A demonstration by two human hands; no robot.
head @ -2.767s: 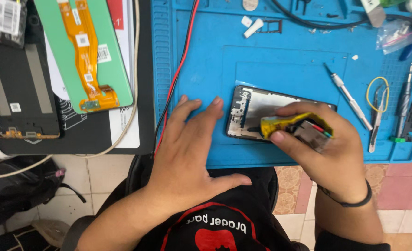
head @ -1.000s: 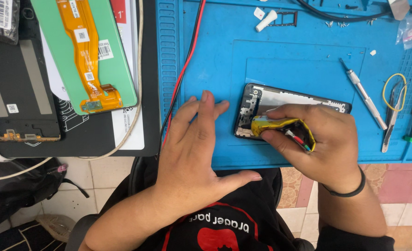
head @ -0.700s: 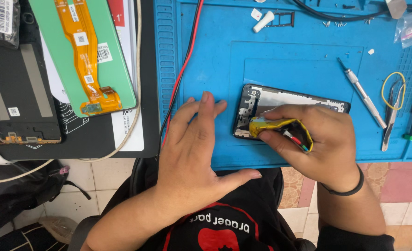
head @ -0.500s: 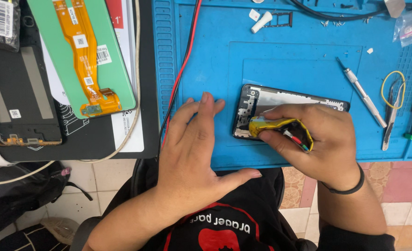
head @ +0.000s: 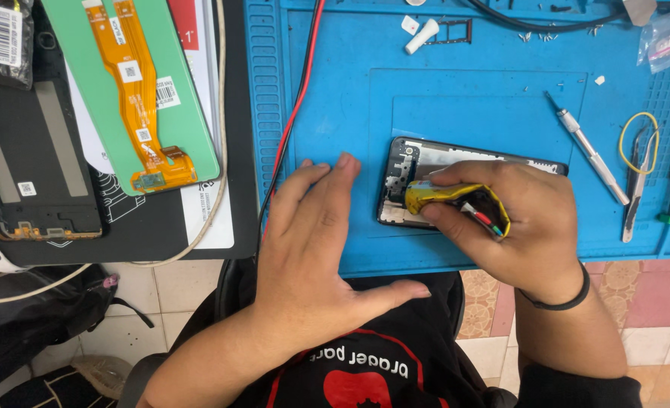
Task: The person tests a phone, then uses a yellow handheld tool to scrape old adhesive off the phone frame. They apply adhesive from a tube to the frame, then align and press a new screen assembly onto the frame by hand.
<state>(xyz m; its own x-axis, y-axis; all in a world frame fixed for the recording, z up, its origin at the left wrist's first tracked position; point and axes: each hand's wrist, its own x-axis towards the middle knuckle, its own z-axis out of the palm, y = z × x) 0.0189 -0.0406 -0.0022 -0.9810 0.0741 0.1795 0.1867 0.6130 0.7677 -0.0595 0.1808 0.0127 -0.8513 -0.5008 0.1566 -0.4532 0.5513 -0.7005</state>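
Blue work mat (head: 335, 113) on dark bench (head: 237, 151) — tiled floor (head: 652, 302) below

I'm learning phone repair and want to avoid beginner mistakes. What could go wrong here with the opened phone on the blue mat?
The left hand lies flat on the blue mat beside the opened phone, not on it, so the phone may slide while the right hand presses the yellow tool into it. That tool might slip and nick exposed parts. Tiny loose bits near the white peg could be brushed away.
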